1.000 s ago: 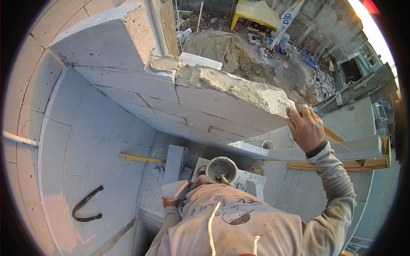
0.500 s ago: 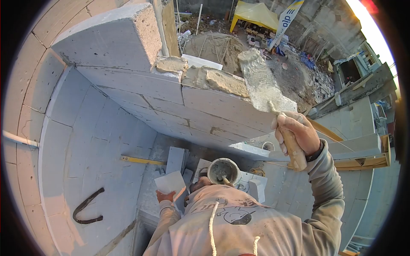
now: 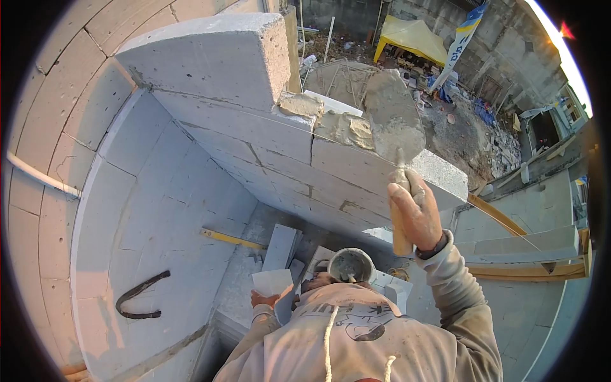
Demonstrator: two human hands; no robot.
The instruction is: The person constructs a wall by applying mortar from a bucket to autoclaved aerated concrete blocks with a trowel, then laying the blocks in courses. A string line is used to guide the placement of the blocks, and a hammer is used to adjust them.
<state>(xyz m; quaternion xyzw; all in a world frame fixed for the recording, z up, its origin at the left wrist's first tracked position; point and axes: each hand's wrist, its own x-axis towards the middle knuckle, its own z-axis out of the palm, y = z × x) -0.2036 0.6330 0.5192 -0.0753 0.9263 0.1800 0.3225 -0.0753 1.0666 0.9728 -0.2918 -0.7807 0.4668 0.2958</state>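
Note:
My right hand [image 3: 417,210] is closed round the wooden handle [image 3: 400,226] of a trowel. Its mortar-smeared blade [image 3: 394,114] lies over the top edge of the block wall [image 3: 356,175], right at a lump of mortar [image 3: 359,132]. More mortar [image 3: 300,105] sits by the end of a large grey block [image 3: 203,60] standing on the course. Low down, my left hand [image 3: 263,299] grips a pale piece of block [image 3: 272,282] from its left side.
A bucket [image 3: 352,262] stands below my chest, beside stacked blocks [image 3: 280,247]. A yellow spirit level [image 3: 232,239] lies left of them. A string line [image 3: 519,235] runs past the wall's right end. Beyond the wall, the rubble-strewn ground [image 3: 452,137] lies far below.
My right hand has drawn the trowel left along the wall top, nearer the large block, and its blade stands more upright in view. The view has shifted; my left hand keeps the block piece.

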